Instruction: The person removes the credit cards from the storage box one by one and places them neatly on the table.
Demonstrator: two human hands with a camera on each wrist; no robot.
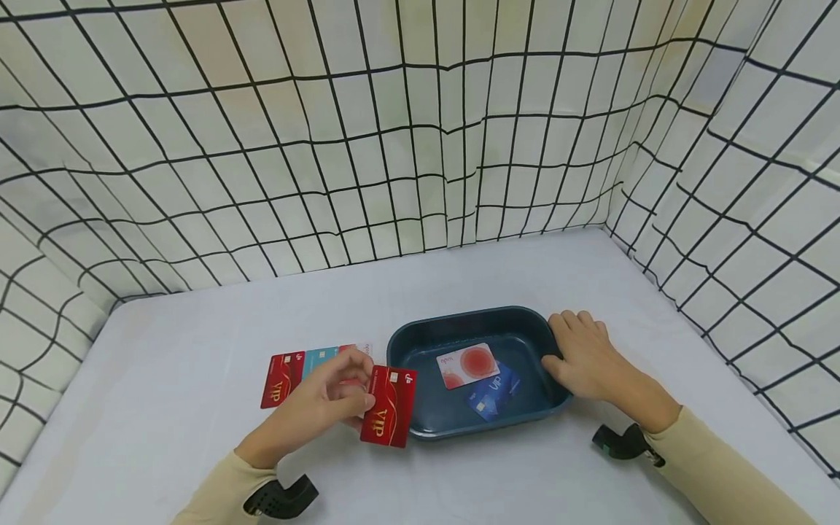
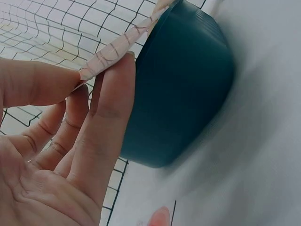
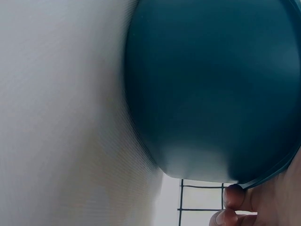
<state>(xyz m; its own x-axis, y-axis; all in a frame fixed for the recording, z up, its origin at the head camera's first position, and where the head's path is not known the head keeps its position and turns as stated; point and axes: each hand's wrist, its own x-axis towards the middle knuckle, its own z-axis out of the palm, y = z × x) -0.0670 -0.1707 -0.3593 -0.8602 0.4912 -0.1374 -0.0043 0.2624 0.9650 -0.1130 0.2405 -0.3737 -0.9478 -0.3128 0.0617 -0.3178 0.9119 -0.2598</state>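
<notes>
My left hand (image 1: pixel 311 405) pinches a red VIP card (image 1: pixel 390 408) between thumb and fingers, over the near left corner of a dark blue-green plastic tray (image 1: pixel 420 401). In the left wrist view the held card (image 2: pixel 115 51) is seen almost edge-on beside the tray's outer wall (image 2: pixel 183 89). My right hand (image 1: pixel 584 357) grips the tray's right end at the rim; its fingertips show under the rim in the right wrist view. Inside the tray, a white card with a red circle (image 1: pixel 459 369) partly covers a blue VIP card (image 1: pixel 492 397).
Left of the tray, another red VIP card (image 1: pixel 282 379) lies in a row with a teal card (image 1: pixel 318 358) and others, partly hidden by my left hand. Black wire grid panels (image 1: pixel 407 146) border the white table (image 1: pixel 164 379) at the back and sides.
</notes>
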